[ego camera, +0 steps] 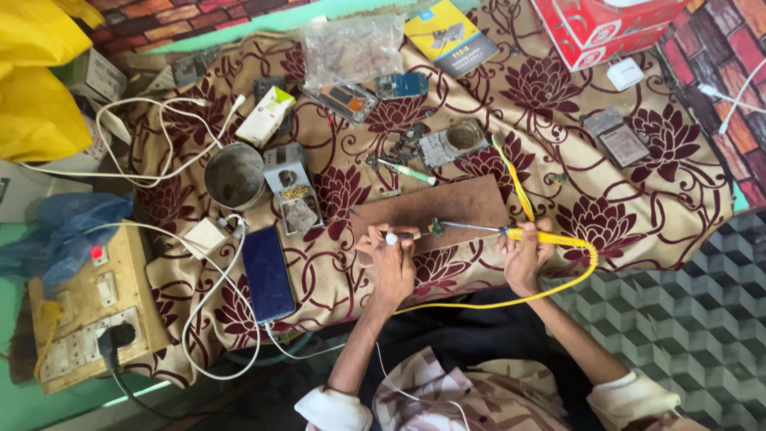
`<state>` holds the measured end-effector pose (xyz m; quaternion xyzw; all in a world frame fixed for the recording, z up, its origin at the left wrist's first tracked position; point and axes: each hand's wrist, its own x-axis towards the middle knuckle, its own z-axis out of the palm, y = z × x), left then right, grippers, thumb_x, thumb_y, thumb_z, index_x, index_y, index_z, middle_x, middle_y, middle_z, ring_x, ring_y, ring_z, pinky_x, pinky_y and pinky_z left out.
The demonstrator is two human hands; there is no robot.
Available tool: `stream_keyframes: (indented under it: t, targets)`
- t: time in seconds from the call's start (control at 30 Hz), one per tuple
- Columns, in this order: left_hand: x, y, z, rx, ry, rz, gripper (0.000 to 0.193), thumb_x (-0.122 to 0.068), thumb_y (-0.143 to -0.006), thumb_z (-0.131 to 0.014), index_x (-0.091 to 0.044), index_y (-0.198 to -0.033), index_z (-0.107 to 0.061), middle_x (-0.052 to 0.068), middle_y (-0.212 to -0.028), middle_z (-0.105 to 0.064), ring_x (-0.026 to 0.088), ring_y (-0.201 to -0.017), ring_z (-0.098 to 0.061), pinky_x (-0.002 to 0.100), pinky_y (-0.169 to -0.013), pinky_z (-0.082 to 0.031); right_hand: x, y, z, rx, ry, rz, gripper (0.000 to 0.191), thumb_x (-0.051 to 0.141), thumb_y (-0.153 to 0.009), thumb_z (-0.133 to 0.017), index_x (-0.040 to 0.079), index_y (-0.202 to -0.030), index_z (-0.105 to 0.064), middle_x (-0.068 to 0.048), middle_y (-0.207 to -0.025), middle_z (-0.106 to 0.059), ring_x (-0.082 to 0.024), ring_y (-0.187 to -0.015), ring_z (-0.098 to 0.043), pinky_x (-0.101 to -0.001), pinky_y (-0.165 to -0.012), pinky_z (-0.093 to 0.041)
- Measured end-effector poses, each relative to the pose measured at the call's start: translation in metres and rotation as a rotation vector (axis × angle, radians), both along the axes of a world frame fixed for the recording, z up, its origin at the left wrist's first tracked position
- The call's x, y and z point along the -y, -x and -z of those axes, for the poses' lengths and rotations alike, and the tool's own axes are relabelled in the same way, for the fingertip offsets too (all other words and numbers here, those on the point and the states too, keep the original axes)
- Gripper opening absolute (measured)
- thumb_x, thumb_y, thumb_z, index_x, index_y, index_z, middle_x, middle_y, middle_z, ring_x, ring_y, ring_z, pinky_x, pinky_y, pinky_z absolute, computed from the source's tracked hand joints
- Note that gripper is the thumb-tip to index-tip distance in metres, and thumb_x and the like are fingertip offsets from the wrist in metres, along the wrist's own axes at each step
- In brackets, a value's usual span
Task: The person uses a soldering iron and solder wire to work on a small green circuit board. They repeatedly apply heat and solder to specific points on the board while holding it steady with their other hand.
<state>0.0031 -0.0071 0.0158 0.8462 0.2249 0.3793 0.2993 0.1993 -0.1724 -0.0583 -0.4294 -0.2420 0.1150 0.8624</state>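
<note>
A dark phone lies left. The left hand pinches a white-tipped tool against a small part on the brown board (centre); the right hand grips a yellow soldering iron, its tip touching that part.

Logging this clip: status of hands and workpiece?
Right hand grips yellow soldering iron, tip at small part on wooden board. Left hand holds white-tipped tool beside it. Nothing in the way.
</note>
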Motion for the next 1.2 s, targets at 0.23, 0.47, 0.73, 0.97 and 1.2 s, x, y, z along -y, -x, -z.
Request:
stream_keyframes:
  t: [0.23, 0.47, 0.73, 0.97, 1.2]
  targets:
    - [0.001, 0.0, 0.003, 0.037, 0.001, -0.005, 0.018, -0.013, -0.099, -0.05, -0.011, -0.106, -0.067, 0.003, -0.088, -0.071, 0.027, -0.103, -0.049, 0.048, -0.091, -0.026, -0.001, 0.0, 0.005, -0.01, -0.004, -0.031, 0.016, 0.019, -0.111, -0.051, 0.008, -0.102, -0.043, -0.005, -0.066, -0.047, -0.016, -0.055, -0.05, -0.0361, -0.055, -0.05]
    - [0.0, 0.0, -0.003, 0.078, -0.011, 0.014, 0.019, -0.015, -0.101, -0.049, -0.01, -0.108, -0.065, 0.004, -0.084, -0.071, 0.028, -0.103, -0.05, 0.048, -0.091, -0.025, -0.003, -0.001, 0.006, 0.024, 0.013, -0.032, 0.013, 0.014, -0.111, -0.05, 0.005, -0.104, -0.043, -0.007, -0.069, -0.048, -0.014, -0.057, -0.049, -0.0343, -0.056, -0.049]
    - [0.0, 0.0, -0.004, 0.019, 0.036, 0.002, 0.023, -0.017, -0.103, -0.046, -0.01, -0.107, -0.067, 0.004, -0.074, -0.066, 0.026, -0.097, -0.05, 0.048, -0.09, -0.025, -0.003, 0.002, 0.0, 0.018, 0.007, -0.05, 0.015, 0.011, -0.111, -0.049, 0.007, -0.1, -0.04, -0.007, -0.07, -0.048, -0.014, -0.058, -0.048, -0.0348, -0.057, -0.05]
    - [0.0, -0.001, 0.0, 0.024, -0.035, -0.03, 0.022, -0.015, -0.1, -0.047, -0.011, -0.107, -0.067, 0.005, -0.097, -0.071, 0.027, -0.105, -0.047, 0.05, -0.09, -0.024, -0.015, -0.018, -0.042, 0.065, 0.072, 0.151, 0.023, 0.022, -0.115, -0.052, 0.007, -0.1, -0.045, -0.002, -0.071, -0.048, -0.011, -0.055, -0.051, -0.0313, -0.054, -0.054]
    - [0.001, 0.003, 0.002, -0.021, -0.01, -0.014, 0.02, -0.013, -0.098, -0.049, -0.011, -0.107, -0.067, 0.003, -0.105, -0.071, 0.028, -0.109, -0.047, 0.049, -0.093, -0.024, -0.054, -0.043, -0.095, 0.087, 0.363, 0.217, 0.022, 0.024, -0.112, -0.053, 0.005, -0.104, -0.046, -0.003, -0.072, -0.056, -0.008, -0.055, -0.051, -0.0221, -0.048, -0.042]
